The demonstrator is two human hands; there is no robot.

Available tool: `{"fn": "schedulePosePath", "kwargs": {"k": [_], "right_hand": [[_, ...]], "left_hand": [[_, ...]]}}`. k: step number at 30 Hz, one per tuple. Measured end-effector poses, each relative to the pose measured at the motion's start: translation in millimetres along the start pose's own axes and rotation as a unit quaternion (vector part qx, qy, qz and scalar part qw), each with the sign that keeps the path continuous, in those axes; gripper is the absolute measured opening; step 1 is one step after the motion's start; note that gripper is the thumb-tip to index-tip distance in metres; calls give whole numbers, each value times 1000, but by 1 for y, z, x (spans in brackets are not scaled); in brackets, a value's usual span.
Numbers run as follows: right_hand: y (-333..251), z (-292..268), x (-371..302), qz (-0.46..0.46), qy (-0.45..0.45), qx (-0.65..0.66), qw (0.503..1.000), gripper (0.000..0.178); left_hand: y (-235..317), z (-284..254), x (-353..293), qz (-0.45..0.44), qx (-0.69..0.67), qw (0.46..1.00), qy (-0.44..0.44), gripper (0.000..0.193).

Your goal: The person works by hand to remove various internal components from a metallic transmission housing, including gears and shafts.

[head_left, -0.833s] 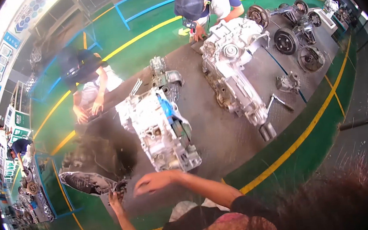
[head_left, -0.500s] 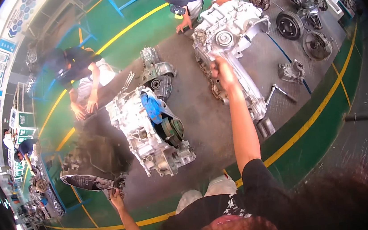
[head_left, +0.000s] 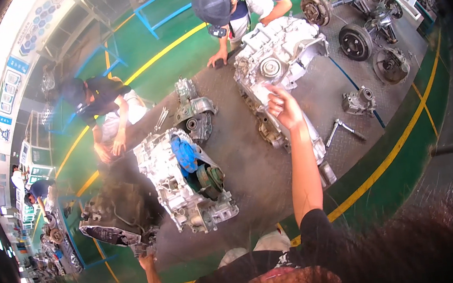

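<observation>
My right hand is raised over the long silver transmission case, fingers curled closed; whatever may be inside them is hidden. At lower left, my left hand is at the near end of a dark, dirty gearbox housing, and its fingers are mostly hidden there. Between my hands stands a silver gearbox with a blue cloth on top and a dark pulley-like round part in its side. A smaller grey gear unit lies behind it.
Two co-workers lean in from the far side, one with hands on the table edge. A ratchet wrench, a small metal pump-like unit, and brake drums with axles lie on the right. Wrenches lie at the far edge.
The whole view has shifted, with the table sitting lower in the picture. My right hand has drawn back a little from the transmission case, its fingers curled.
</observation>
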State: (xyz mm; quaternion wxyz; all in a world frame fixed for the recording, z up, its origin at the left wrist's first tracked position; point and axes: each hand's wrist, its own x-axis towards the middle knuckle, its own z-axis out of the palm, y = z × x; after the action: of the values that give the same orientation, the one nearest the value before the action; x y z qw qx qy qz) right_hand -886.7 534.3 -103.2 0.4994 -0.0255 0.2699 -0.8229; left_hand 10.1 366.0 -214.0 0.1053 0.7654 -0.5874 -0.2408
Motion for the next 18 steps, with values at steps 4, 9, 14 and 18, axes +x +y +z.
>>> {"fn": "schedulePosePath", "kwargs": {"k": [4,9,14,18], "right_hand": [[-23,12,6,-195,210,-11,958,29],[-57,62,-7,-337,81,-130,929,13],[-49,69,-61,-7,-40,-495,868,27],[71,-20,-135,-41,-25,-458,888,32]], "left_hand": [[9,0,-13,-106,-14,994,3,32],[4,-5,-28,-175,8,981,82,29],[-9,-21,-28,-210,30,955,207,27],[-7,-27,-21,-152,26,947,283,27]]}}
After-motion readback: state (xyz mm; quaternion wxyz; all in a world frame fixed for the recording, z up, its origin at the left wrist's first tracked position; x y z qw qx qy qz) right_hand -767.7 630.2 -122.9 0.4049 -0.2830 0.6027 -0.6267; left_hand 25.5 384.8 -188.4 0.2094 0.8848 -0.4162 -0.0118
